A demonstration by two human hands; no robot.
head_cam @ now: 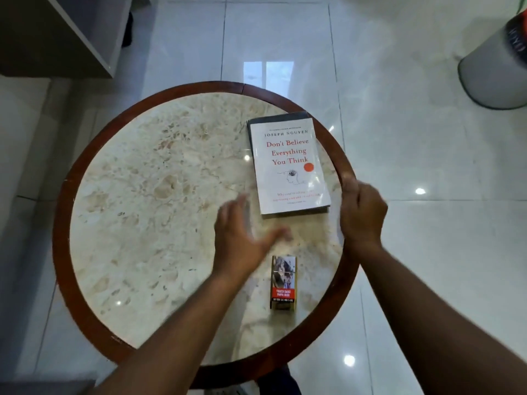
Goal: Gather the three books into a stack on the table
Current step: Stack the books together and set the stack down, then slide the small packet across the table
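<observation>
Both my hands hover bare over the round marble tabletop (pixel 148 195), near a stack of books.

The top book (pixel 289 163), white-covered, reads "JOSEPH NGUYEN" and, in red, "Don't Believe Everything You Think"; the small print below is too blurred to read. It lies on a dark book (pixel 281 116) whose edge shows along the far and left sides, on the tabletop's right part. My left hand (pixel 242 238) is blurred, its grip spread, holding nothing. My right hand (pixel 362 212) is over the wooden rim, fingers loosely curled, grip empty. A small pack (pixel 283 282) carries a red warning band I cannot read.
</observation>
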